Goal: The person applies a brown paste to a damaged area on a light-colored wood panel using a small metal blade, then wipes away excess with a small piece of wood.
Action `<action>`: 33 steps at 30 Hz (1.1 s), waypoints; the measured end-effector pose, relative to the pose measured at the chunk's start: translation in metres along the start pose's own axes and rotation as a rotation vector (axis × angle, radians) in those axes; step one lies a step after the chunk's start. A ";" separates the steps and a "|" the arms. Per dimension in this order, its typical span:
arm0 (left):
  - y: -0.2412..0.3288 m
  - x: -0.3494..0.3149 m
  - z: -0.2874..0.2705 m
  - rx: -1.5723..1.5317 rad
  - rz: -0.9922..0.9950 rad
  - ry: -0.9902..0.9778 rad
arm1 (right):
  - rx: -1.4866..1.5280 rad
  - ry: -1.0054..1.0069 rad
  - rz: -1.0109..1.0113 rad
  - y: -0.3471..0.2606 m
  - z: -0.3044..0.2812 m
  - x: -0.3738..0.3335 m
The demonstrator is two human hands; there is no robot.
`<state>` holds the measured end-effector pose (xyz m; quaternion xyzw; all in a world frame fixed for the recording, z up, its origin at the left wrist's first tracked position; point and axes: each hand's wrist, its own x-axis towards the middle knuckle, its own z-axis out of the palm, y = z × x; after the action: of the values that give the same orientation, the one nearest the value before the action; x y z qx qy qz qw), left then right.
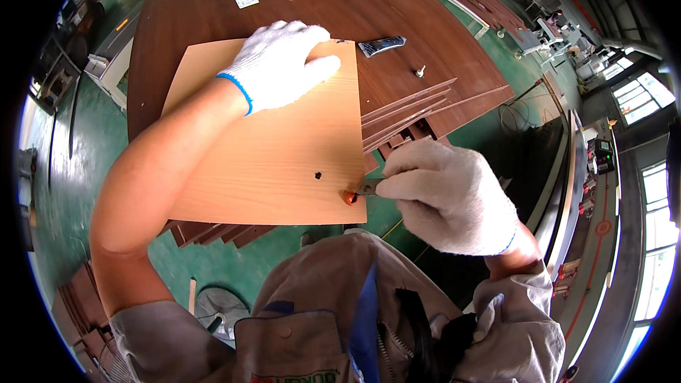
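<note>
A light wood-grain panel (284,142) lies on a stack of dark brown boards. My left hand (280,64), in a white knit glove with a blue cuff, rests on the panel near its far edge, fingers stretched and thumb apart, holding nothing. In its white glove, my right hand (450,195) is closed on a small flat metal tool (367,187). An orange-red piece (350,198) at the tool's end meets the panel close to its near right corner; I cannot tell exactly what it is. A small dark spot (318,176) shows on the panel just left of it.
Dark brown boards (319,0) spread beneath and beyond the panel. On them lie a white label (246,0), a dark blue packet or tube (383,45) and a small metal fitting (420,71). A long machine (596,241) stands at the right; a round grey object (221,305) is on the green floor.
</note>
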<state>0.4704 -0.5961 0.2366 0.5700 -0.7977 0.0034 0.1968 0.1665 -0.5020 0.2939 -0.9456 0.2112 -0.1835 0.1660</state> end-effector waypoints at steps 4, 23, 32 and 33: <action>-0.001 0.002 0.002 -0.011 0.004 0.002 | 0.040 0.051 -0.007 0.000 0.005 -0.001; 0.000 0.001 0.001 -0.013 0.025 0.027 | 0.008 0.033 -0.020 -0.004 0.007 -0.006; -0.001 0.002 0.001 -0.002 0.019 0.024 | -0.043 0.033 -0.104 0.000 0.005 0.009; 0.000 0.002 0.001 -0.006 0.022 0.024 | -0.035 -0.012 -0.104 0.000 0.006 0.010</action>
<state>0.4694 -0.5980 0.2368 0.5603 -0.8017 0.0099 0.2082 0.1773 -0.5047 0.2917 -0.9591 0.1639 -0.1825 0.1410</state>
